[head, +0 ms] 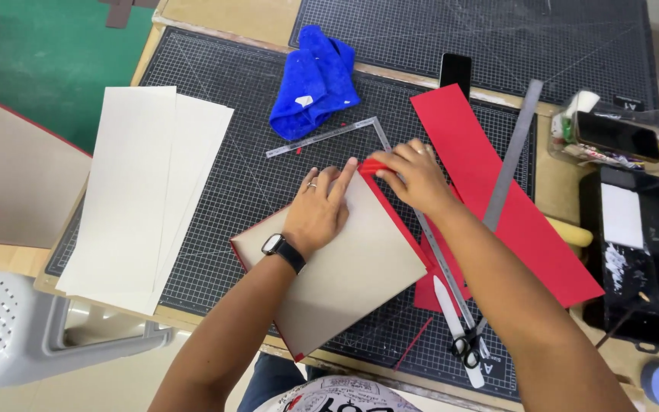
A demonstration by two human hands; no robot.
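A grey board [345, 282] edged with red covering lies tilted on the black cutting mat [230, 175]. My left hand [319, 210] presses flat on the board's upper part, fingers together; a black watch sits on that wrist. My right hand [415, 175] pinches the red covering [374, 165] at the board's top corner, folding it over the edge. A metal L-square [379, 137] lies just beyond the hands, its long arm running under my right forearm.
A long red paper strip [497, 191] and a steel ruler [514, 149] lie right. Scissors [465, 345] and a white bone folder [451, 313] rest near the front edge. Blue cloth [314, 80], phone [455, 72], white sheets [146, 191] left, black glue tray [634, 259] right.
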